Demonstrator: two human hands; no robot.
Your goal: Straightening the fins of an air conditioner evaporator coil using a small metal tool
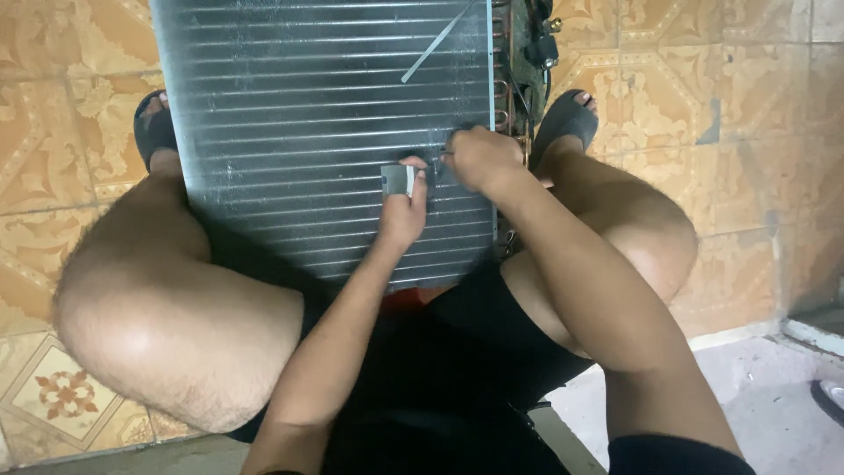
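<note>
- The person sits with knees wide, and a big metal coil panel with many thin silver fins lies on the floor between the feet.
- The left hand is closed tight around a small flat grey tool. The tool sticks out just above the fingers and its edge touches the fins.
- The right hand is just beside the left hand, a little higher and nearer the panel's edge. Its fingers are curled together and press on the fins. Something thin and dark may be pinched in them, but I cannot tell what it is.
- Right next to the right hand, at the panel's side, run bent copper pipes and some dark wires.
- Far above both hands, a thin silver strip lies slanted on the fins.
- A sandal shows well off to the left of the hands, and another sandal is close to the right hand, past the pipes.
- What could go wrong: the fins look thin and soft. I think a hard push with the tool could bend them flat.
- The fin edges may be sharp. If a hand slips along them, the bare fingers could get cut.
- The right hand is very close to the pipes, so a slip that way could knock or scrape them.
- The two hands nearly touch, so the tool could poke the other hand if it jumps.
</note>
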